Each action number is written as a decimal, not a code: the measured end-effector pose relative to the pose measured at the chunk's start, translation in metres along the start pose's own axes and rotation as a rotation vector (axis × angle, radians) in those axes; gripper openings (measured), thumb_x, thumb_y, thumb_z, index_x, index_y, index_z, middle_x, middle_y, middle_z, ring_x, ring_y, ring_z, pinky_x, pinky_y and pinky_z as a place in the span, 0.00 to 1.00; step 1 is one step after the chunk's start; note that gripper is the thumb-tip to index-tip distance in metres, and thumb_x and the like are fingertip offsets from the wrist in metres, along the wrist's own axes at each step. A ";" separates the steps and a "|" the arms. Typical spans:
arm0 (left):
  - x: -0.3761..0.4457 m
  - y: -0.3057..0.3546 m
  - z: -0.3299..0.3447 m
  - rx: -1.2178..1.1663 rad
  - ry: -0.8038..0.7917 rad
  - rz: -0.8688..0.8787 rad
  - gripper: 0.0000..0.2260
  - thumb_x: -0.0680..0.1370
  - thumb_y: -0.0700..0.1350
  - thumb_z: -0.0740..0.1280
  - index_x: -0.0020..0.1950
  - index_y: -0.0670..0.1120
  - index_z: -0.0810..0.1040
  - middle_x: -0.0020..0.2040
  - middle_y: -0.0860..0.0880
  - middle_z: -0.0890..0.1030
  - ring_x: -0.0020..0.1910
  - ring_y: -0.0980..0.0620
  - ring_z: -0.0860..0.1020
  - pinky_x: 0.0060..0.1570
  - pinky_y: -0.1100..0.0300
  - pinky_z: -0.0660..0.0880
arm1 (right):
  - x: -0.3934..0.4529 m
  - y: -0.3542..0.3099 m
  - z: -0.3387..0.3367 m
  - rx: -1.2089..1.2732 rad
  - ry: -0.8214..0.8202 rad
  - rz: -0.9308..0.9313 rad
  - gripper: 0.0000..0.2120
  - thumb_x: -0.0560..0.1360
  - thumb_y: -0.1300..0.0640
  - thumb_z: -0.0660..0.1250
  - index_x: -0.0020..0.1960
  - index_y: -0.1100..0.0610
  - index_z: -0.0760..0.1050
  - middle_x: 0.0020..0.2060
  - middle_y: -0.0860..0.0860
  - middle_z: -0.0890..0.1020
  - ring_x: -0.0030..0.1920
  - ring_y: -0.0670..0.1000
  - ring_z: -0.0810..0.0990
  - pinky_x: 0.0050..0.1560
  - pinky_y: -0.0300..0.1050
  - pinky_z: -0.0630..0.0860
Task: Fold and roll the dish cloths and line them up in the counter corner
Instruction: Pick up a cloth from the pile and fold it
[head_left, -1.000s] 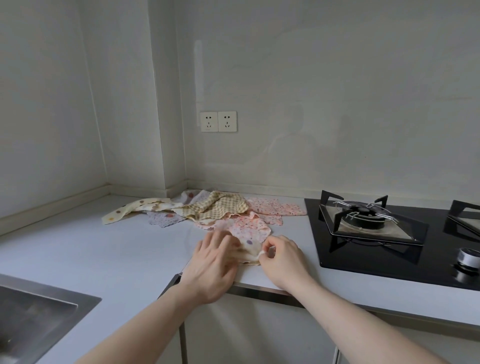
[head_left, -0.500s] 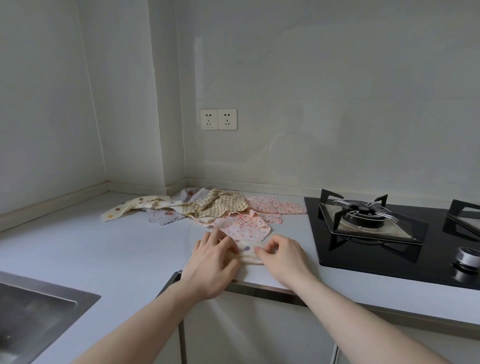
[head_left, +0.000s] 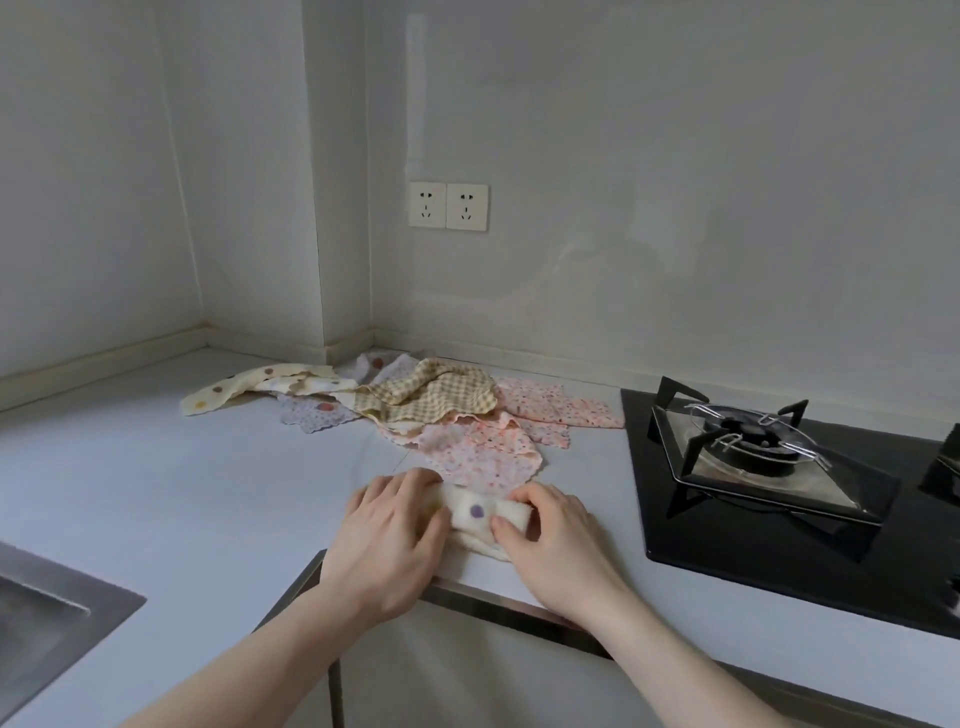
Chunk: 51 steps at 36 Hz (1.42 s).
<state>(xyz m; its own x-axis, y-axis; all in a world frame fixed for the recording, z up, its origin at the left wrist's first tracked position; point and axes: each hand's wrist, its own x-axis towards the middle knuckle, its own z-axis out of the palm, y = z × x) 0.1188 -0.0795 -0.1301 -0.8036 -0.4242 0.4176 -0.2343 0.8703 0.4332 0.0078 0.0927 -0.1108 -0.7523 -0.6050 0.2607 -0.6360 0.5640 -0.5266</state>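
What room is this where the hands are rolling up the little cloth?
Most likely a home kitchen. There is a black gas stove set into the white counter, a metal sink at the left, and dish cloths piled in the corner.

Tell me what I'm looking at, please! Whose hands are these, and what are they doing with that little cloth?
These are a person's own two hands, not a machine. The picture comes from a camera worn on the person's head, looking down at a kitchen counter. Between the left hand and the right hand is a cream cloth with a purple dot, partly rolled up. The fingers of both hands curl around its ends. Behind it lies a pile of cloths, still loose: dotted, checked and flowery ones. On the right is a black stove, on the left a corner of a sink.
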 end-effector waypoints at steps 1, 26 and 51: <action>-0.001 0.001 0.000 -0.014 -0.002 0.000 0.16 0.77 0.59 0.51 0.63 0.59 0.66 0.60 0.61 0.75 0.63 0.55 0.69 0.65 0.59 0.62 | 0.000 0.000 -0.001 -0.006 -0.008 -0.007 0.09 0.77 0.40 0.63 0.53 0.43 0.72 0.50 0.39 0.77 0.56 0.48 0.74 0.57 0.47 0.70; 0.004 0.146 -0.186 -0.782 -0.270 -0.675 0.17 0.75 0.34 0.73 0.58 0.50 0.79 0.45 0.50 0.80 0.38 0.61 0.77 0.39 0.68 0.75 | -0.045 -0.083 -0.185 0.713 -0.339 0.571 0.12 0.74 0.56 0.76 0.56 0.48 0.80 0.49 0.49 0.86 0.48 0.48 0.84 0.45 0.38 0.79; 0.080 0.471 -0.164 -0.824 -0.745 -0.111 0.06 0.79 0.47 0.71 0.50 0.45 0.82 0.41 0.48 0.86 0.40 0.50 0.84 0.43 0.57 0.80 | -0.178 0.025 -0.492 0.630 0.175 0.676 0.06 0.78 0.50 0.70 0.53 0.49 0.81 0.39 0.48 0.85 0.39 0.44 0.81 0.42 0.37 0.76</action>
<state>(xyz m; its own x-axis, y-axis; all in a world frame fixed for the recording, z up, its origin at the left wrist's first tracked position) 0.0339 0.2559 0.2380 -0.9927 0.0066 -0.1201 -0.1132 0.2880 0.9509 0.0414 0.4912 0.2271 -0.9758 -0.1382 -0.1696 0.1170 0.3254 -0.9383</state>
